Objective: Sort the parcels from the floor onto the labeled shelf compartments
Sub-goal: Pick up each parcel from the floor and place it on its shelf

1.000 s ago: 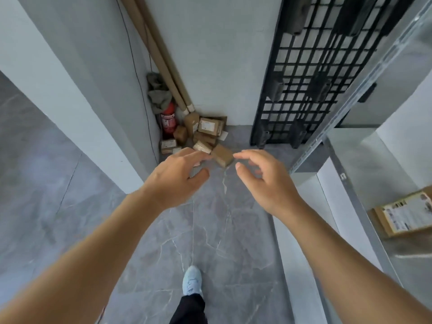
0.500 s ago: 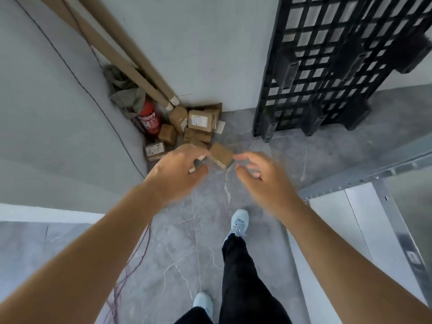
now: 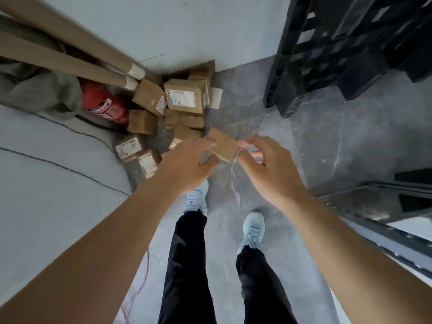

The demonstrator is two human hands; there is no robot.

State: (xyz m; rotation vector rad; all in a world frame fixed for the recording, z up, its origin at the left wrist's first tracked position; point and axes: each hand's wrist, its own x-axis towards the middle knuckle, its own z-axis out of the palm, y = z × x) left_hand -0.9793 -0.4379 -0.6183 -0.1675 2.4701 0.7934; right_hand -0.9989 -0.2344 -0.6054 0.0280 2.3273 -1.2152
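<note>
Several brown cardboard parcels lie heaped on the grey floor in the corner by the wall; the largest labeled parcel sits at the back. A small plain parcel lies at the front of the heap. My left hand and my right hand reach out on either side of it, fingers loosely spread and holding nothing. The fingertips overlap its edges in view; whether they touch it is unclear.
A red fire extinguisher and long cardboard tubes lean in the corner to the left. A black plastic pallet stands against the wall at right. A metal shelf frame runs along the right. My feet stand below the hands.
I have stepped closer to the corner and the view has tilted down; the parcel heap looks larger. Both hands stayed outstretched and now flank the small front parcel.
</note>
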